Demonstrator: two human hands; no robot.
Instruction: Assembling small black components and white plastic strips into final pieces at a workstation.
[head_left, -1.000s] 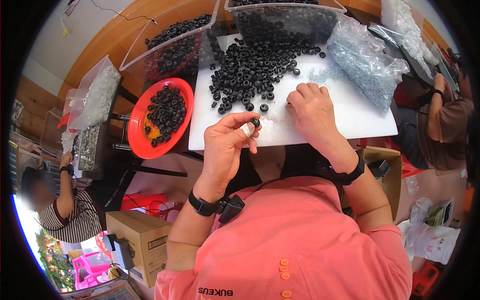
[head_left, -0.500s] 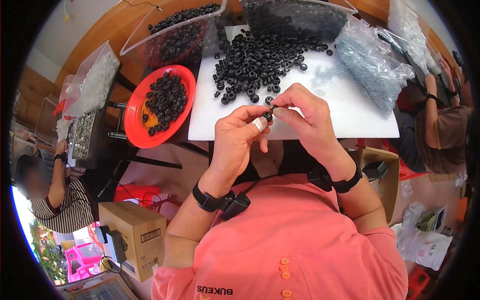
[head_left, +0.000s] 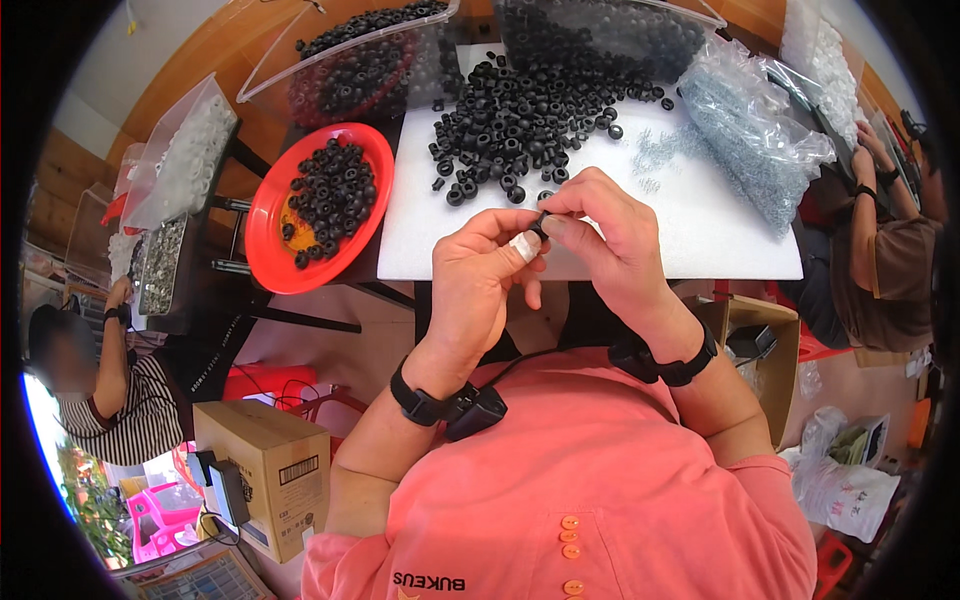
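Observation:
A small black ring-like part [head_left: 541, 225] sits between my two hands, above the near edge of the white foam board [head_left: 690, 245]. My left hand [head_left: 472, 278] pinches it between thumb and forefinger; a white wrap covers the thumb. From the other side, my right hand [head_left: 618, 240] has thumb and forefinger closed on the same part, which they partly hide. Just beyond my fingers spreads a pile of similar black parts [head_left: 510, 130], several with open centres. To the left, an oval red tray [head_left: 262, 240] holds more of them.
Clear bins of black parts [head_left: 345, 75] stand at the back. A plastic bag of small silvery pieces [head_left: 750, 150] lies on the board's right, with some spilled beside it. Co-workers sit at left, in a striped shirt [head_left: 135, 425], and at right. A cardboard box [head_left: 265, 470] stands lower left.
The black part has turned slightly between my fingers, and my right fingertips have closed in on it. Both hands stay in nearly the same place.

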